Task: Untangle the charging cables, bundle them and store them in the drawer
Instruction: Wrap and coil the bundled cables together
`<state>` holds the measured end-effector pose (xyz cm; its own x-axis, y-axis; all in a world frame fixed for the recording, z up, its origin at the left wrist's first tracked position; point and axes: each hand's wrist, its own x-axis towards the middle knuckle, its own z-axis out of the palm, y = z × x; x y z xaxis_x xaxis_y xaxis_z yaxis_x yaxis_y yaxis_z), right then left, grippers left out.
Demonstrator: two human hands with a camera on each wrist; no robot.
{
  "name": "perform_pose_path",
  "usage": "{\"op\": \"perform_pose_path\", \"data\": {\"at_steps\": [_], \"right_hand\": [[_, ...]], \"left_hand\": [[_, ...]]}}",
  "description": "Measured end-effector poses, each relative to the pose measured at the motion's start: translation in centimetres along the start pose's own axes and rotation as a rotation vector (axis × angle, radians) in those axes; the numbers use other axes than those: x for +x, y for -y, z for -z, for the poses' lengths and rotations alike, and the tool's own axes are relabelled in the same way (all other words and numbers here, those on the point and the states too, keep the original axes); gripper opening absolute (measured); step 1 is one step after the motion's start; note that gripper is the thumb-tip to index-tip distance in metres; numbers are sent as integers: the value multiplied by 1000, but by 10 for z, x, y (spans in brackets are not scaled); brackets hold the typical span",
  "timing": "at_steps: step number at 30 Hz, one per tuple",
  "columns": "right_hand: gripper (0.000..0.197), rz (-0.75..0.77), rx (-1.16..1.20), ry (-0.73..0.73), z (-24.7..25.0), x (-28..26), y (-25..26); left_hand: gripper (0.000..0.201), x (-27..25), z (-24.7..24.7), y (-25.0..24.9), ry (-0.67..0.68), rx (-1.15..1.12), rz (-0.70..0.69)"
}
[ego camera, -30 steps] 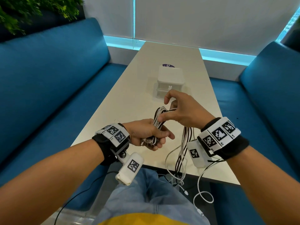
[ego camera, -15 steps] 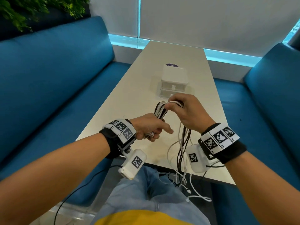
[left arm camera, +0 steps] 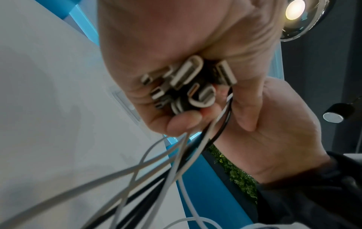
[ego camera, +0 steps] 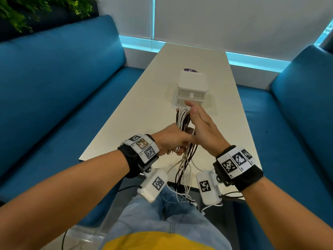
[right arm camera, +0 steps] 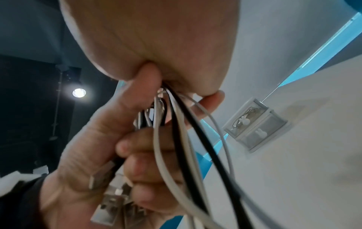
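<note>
Over table, left hand gripping cables, right hand flat

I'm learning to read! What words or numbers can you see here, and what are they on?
On the round purple sticker behind the white plastic drawer box: white letters, mostly hidden, unreadable.
On the left wrist band's white marker block: tiny labels, too small to read.
On the wrist cameras, black-and-white square codes: patterns, not words.
On the white and black charging cables: no writing shows.
</note>
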<state>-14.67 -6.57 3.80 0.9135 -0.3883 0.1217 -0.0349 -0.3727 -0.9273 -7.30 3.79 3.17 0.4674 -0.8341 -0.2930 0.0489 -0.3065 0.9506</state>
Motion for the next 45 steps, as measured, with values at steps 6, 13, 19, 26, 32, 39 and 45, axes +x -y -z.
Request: {"op": "perform_pose_path", "data": {"at_steps": [6, 13, 19, 26, 32, 39, 45], "right_hand": [[64, -74, 77, 174, 15, 5, 2], [49, -112, 426, 147, 17, 9, 19], [34, -31, 598, -13, 9, 10, 22], [41, 25, 529, -172, 7, 9, 30], [40, 127, 428, -224, 8, 8, 28], [40, 201, 362, -212, 8, 9, 36], [37, 232, 482, -216, 9, 9, 48]], "left_hand": [[19, -5, -8, -5, 41, 5, 87], [28, -1, -11, -8, 159, 100, 130], [28, 3, -13, -16, 198, 146, 129], [38, 7, -21, -21, 269, 141, 110], [6, 1, -5, -27, 414, 32, 85], [10, 2, 8, -45, 329, 374, -64], [25, 6, -4, -36, 314, -71, -129]]}}
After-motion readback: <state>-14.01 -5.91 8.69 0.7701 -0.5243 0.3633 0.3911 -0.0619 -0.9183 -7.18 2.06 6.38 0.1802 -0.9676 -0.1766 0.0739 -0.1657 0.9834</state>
